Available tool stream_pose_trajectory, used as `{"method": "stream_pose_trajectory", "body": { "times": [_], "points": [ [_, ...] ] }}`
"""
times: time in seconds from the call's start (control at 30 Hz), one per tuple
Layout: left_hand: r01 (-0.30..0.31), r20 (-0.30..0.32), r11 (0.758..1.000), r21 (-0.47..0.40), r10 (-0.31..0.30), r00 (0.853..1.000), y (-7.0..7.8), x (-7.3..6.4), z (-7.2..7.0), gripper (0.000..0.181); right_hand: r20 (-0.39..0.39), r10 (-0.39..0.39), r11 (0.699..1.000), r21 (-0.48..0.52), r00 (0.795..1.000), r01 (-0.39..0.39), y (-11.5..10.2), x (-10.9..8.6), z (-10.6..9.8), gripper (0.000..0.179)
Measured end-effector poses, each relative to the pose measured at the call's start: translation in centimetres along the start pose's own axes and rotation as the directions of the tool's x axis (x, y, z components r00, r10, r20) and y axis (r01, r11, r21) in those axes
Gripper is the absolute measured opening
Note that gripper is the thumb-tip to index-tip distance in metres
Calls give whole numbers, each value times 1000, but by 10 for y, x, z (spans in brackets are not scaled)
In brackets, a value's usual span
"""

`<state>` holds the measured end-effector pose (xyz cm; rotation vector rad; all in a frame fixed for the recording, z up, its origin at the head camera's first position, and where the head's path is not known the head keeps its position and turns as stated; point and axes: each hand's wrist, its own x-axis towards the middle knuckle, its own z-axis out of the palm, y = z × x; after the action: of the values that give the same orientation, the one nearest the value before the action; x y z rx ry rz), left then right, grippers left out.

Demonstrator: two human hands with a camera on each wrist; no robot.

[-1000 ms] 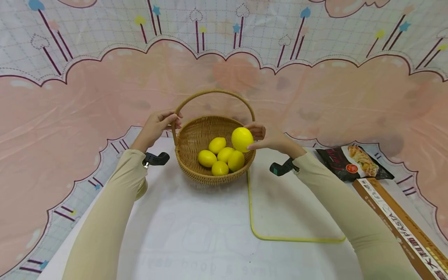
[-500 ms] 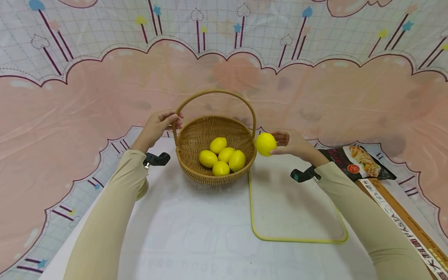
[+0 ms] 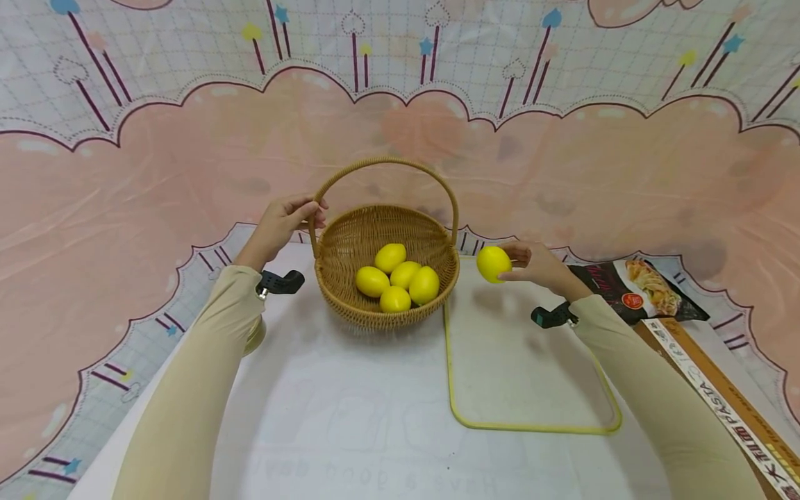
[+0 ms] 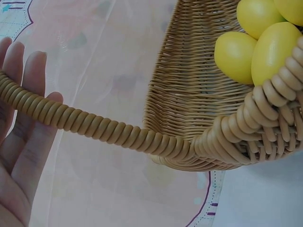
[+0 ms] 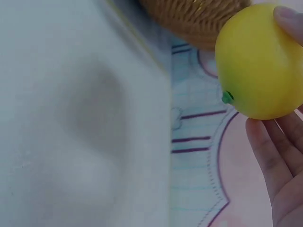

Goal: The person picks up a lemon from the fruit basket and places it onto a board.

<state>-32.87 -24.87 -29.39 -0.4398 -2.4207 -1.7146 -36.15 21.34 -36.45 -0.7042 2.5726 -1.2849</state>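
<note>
A wicker basket (image 3: 387,316) stands on the table with several yellow lemons (image 3: 406,276) inside it. My left hand (image 3: 284,222) holds the left side of its arched handle (image 3: 386,161), thumb in front and fingers behind. In the left wrist view, the fingers (image 4: 35,73) lie nearly straight behind the wrapped cane. To the right of the basket, my right hand (image 3: 540,267) grips another lemon (image 3: 494,264) between thumb and fingertips. This lemon is held over the far part of a white board, and its green stem end (image 5: 227,97) shows in the right wrist view.
The white cutting board (image 3: 531,375) with a yellow edge lies right of the basket. Farther right are a black food packet (image 3: 637,292) and a long brown pasta box (image 3: 719,403), partly behind the right sleeve. A patterned pink cloth (image 3: 562,167) rises behind the table.
My right hand has carried its lemon out of the basket, rightward past the rim and slightly down over the board. The left hand and basket have stayed in place.
</note>
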Motion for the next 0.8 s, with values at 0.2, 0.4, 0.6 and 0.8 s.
{"method": "stream_pose_trajectory", "body": {
  "times": [0.2,0.4,0.6,0.8],
  "points": [
    [-10,4,1000,-3,10,1000,0,0,0,26,-24,20,1000,-11,1000,-20,13,11,7,64],
    [-8,4,1000,-2,8,1000,1,-1,0,25,-26,55,998,7,998,-55,26,21,15,64],
    [-2,-1,1000,12,2,1000,-1,0,-1,28,-22,50,999,-1,999,-50,36,30,24,62],
    [-7,6,1000,-2,7,1000,-2,0,-1,26,-22,48,999,-20,999,-48,42,33,31,62]
  ]
}}
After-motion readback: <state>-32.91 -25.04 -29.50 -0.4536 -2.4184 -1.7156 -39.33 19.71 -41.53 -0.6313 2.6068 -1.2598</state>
